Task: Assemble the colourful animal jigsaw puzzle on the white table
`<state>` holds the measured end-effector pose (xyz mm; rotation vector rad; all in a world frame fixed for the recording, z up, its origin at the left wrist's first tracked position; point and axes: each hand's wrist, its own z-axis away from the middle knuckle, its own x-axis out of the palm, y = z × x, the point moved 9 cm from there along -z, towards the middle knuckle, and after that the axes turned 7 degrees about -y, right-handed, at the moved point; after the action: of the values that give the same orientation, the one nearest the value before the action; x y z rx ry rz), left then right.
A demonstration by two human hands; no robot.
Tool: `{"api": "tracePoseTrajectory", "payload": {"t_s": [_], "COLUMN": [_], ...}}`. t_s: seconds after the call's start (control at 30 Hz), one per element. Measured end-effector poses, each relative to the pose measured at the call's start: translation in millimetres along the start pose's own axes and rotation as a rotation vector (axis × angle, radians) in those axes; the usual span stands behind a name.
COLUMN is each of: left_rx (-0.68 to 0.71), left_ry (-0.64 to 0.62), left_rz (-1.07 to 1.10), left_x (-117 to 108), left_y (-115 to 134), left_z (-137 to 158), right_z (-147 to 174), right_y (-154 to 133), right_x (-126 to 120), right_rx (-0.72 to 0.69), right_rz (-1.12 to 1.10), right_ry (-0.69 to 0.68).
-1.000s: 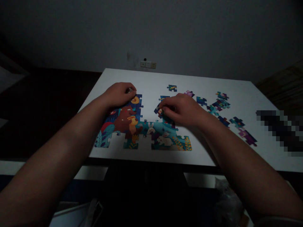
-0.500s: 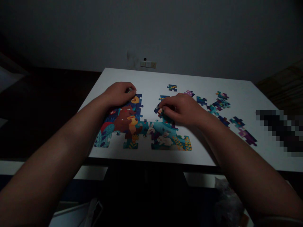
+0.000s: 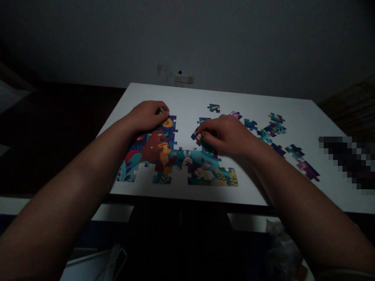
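Observation:
A partly joined jigsaw puzzle (image 3: 164,152) lies flat on the white table, showing a brown bear and white rabbits. My left hand (image 3: 148,115) rests at its upper left edge, fingers curled and thumb tip against them; what lies under them is hidden. Between thumb and fingers, my right hand (image 3: 224,134) pinches a dark blue puzzle piece (image 3: 195,135), which sits tilted beside the gap in the puzzle's upper middle. Just behind that hand shows another blue piece (image 3: 204,120), partly covered. The hand also hides part of the puzzle's right side.
A loose piece (image 3: 214,108) lies farther back on the white table (image 3: 181,197). Several more loose pieces (image 3: 274,128) are scattered to the right, with a purple one (image 3: 308,170) nearest the right side. A pixelated dark object (image 3: 348,160) is at the right edge. Wall sockets (image 3: 184,79) are behind.
Both hands and the puzzle piece stay almost where they were. The whole view has shifted very slightly.

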<state>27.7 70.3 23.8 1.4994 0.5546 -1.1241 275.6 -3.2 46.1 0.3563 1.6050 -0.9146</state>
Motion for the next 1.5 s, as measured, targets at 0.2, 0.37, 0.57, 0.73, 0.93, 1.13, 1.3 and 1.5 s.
{"api": "tracePoseTrajectory", "payload": {"t_s": [0.2, 0.37, 0.57, 0.73, 0.93, 1.13, 1.3, 1.5], "left_rx": [0.018, 0.050, 0.046, 0.060, 0.060, 0.053, 0.059, 0.068], "left_ry": [-0.014, -0.028, -0.036, -0.033, -0.051, -0.044, -0.051, -0.075], "left_rz": [-0.044, -0.044, -0.040, -0.052, -0.079, -0.097, -0.129, -0.146], "left_x": [2, 5, 6, 5, 5, 4, 5, 9], "left_y": [6, 11, 10, 11, 14, 15, 16, 26], "left_z": [1, 1, 0, -1, 2, 3, 3, 7], "right_z": [0, 0, 0, 0, -1, 0, 0, 0], "right_y": [0, 0, -1, 0, 1, -2, 0, -3], "right_x": [1, 1, 1, 2, 2, 1, 2, 0], "right_rx": [-0.007, -0.011, -0.010, -0.009, -0.002, -0.026, -0.021, -0.022], "right_rz": [0.011, 0.020, 0.035, 0.018, 0.007, 0.027, 0.034, 0.070], "right_ry": [0.003, 0.006, 0.007, 0.001, 0.001, 0.013, 0.012, 0.016]}}
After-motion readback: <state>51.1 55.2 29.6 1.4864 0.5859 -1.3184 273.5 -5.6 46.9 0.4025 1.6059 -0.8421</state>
